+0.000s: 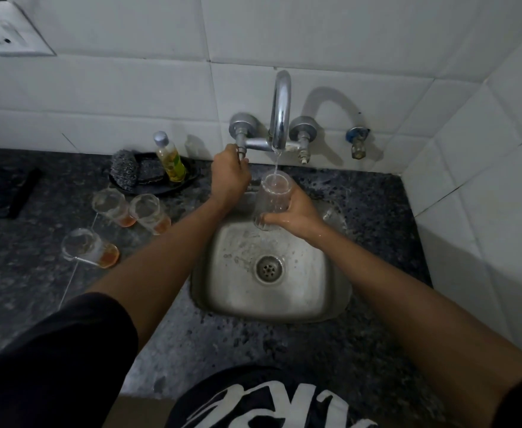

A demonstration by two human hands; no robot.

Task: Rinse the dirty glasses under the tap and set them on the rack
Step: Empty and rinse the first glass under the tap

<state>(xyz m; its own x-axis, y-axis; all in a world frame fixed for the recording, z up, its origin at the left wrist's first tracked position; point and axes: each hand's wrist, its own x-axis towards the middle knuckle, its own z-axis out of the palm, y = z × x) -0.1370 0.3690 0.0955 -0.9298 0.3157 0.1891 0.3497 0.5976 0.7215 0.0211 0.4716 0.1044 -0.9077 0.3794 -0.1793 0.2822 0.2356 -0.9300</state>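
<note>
Head view: right hand (296,216) round glass (272,200) under tap (279,118)

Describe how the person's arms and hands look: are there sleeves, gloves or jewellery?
Both forearms are bare. The left hand and right hand wear no gloves, and no rings or watch show. Short black sleeves cover the upper arms, the left sleeve plainly, the right only at the frame edge. The right hand looks wet.
</note>
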